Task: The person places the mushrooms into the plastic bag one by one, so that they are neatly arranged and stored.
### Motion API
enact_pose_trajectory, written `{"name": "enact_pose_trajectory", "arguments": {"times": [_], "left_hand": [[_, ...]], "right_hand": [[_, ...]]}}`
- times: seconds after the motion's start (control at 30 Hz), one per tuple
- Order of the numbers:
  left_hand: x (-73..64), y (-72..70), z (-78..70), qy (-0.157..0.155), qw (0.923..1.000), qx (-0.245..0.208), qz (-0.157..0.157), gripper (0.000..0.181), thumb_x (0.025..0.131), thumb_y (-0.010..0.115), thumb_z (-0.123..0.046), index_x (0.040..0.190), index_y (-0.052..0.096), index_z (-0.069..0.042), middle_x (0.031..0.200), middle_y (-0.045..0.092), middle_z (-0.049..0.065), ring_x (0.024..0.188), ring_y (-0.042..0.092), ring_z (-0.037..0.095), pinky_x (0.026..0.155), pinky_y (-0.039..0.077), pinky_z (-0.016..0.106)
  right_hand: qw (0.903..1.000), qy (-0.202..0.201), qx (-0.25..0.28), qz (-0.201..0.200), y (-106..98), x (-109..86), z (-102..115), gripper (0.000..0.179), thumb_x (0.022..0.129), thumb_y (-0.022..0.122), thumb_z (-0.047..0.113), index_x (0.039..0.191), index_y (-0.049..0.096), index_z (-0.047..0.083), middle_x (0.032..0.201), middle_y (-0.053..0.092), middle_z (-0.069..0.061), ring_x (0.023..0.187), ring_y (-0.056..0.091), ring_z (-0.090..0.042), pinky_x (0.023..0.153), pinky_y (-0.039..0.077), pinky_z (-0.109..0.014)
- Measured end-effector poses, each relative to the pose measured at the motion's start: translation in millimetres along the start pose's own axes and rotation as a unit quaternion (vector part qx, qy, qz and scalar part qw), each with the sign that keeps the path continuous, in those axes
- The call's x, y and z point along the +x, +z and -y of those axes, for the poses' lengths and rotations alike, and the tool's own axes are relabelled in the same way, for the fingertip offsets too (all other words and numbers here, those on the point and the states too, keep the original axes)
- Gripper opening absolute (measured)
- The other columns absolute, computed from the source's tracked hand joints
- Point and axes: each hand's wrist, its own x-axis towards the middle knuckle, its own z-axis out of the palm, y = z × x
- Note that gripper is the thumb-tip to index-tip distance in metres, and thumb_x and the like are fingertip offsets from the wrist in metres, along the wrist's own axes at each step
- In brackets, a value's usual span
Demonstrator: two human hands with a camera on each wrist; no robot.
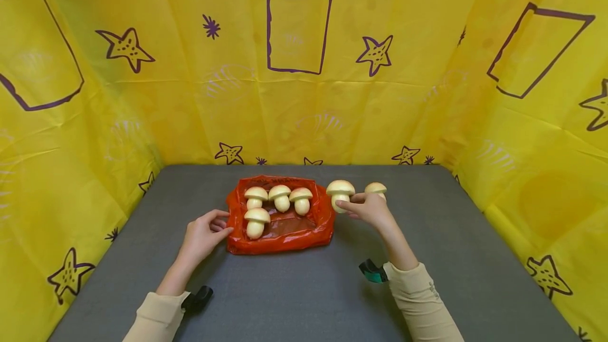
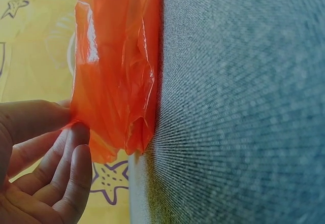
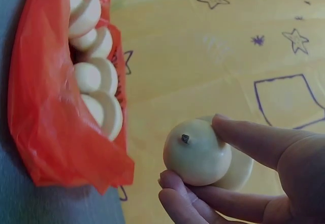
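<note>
My left hand (image 1: 204, 231) pinches the left edge of an opened red plastic bag (image 1: 285, 244) lying on the table; the left wrist view shows thumb and fingertips at its glossy plastic (image 2: 114, 71). Several cream toy mushrooms (image 1: 257, 222) lie inside the bag, three in a row at the back and one in front at the left. My right hand (image 1: 372, 209) holds another toy mushroom (image 1: 340, 189) by the stem, just past the bag's right edge. A dark spot marks the stem end of this held mushroom (image 3: 195, 153) in the right wrist view.
One more toy mushroom (image 1: 376, 188) stands behind my right hand, partly hidden by it. The grey table (image 1: 294, 300) is enclosed by yellow cloth walls (image 1: 304, 115) with purple drawings. Black straps sit at both wrists.
</note>
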Motion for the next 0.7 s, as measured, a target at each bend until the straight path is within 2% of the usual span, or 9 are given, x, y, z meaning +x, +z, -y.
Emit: {"name": "enact_pose_trajectory", "arguments": {"times": [0.17,0.43,0.7], "left_hand": [[-0.4,-0.1,0.5,0.000,1.0000,-0.004,-0.001,0.033,0.079,0.077,-0.016,0.108,0.067,-0.006,0.084,0.069,0.006,0.072,0.064,0.015,0.065,0.051,0.021],[0.8,0.4,1.6,0.000,1.0000,-0.004,-0.001,0.032,0.079,0.077,-0.016,0.108,0.067,-0.007,0.084,0.069,0.006,0.072,0.064,0.014,0.065,0.051,0.021],[0.6,0.5,1.9,-0.001,1.0000,-0.005,0.000,0.032,0.079,0.077,-0.016,0.108,0.067,-0.008,0.085,0.069,0.006,0.072,0.064,0.014,0.065,0.051,0.021]], "right_hand": [[0.9999,-0.007,0.001,0.011,7.6,1.1,8.6,0.039,0.082,0.073,0.032,0.098,0.069,-0.004,0.095,0.071,-0.015,0.077,0.071,-0.019,0.078,0.055,-0.038],[0.9998,-0.004,0.005,0.018,19.9,2.5,19.0,0.039,0.081,0.074,0.035,0.096,0.071,-0.001,0.097,0.071,-0.014,0.089,0.070,-0.031,0.080,0.055,-0.039],[0.9986,-0.015,-0.046,0.023,34.2,4.2,26.8,0.044,0.079,0.074,0.043,0.100,0.073,0.005,0.096,0.073,-0.010,0.084,0.071,-0.025,0.075,0.055,-0.035]]}}
